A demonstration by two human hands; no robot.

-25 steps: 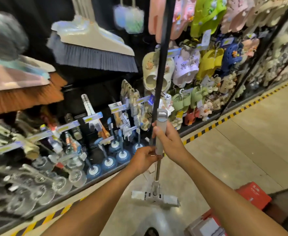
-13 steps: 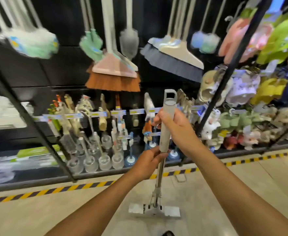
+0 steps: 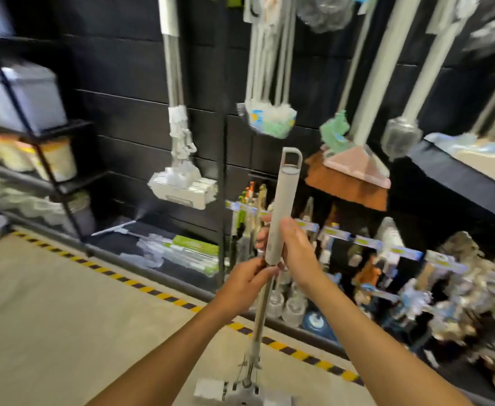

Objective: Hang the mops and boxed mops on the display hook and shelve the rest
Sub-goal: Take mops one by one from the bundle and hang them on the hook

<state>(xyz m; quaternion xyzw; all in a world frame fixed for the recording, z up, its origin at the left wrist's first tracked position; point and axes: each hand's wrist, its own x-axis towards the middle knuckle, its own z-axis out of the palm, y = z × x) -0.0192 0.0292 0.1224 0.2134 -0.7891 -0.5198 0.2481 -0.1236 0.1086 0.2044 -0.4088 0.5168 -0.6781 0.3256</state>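
Note:
I hold a grey mop (image 3: 281, 218) upright in front of me. My right hand (image 3: 297, 252) grips its thick plastic handle, whose hanging loop points up. My left hand (image 3: 247, 278) pinches the thin metal shaft just below the handle. The mop's flat white head (image 3: 211, 389) rests near the floor at the bottom edge. An identical mop (image 3: 181, 183) hangs on the black slatted wall to the upper left. Boxed mops (image 3: 181, 253) in green and clear packs lie on the low black shelf beneath it.
Brooms (image 3: 354, 168) and dusters (image 3: 269, 118) hang on the wall at the right. Rows of brushes and small cleaners (image 3: 357, 259) fill the pegs below them. A black upright post (image 3: 221, 171) divides the bays. Storage boxes (image 3: 26, 98) sit on the left rack. Yellow-black tape (image 3: 152, 291) edges the floor.
My view has swung left from the sandal and brush displays to the mop bay. The mop handle has risen and stays held in both hands.

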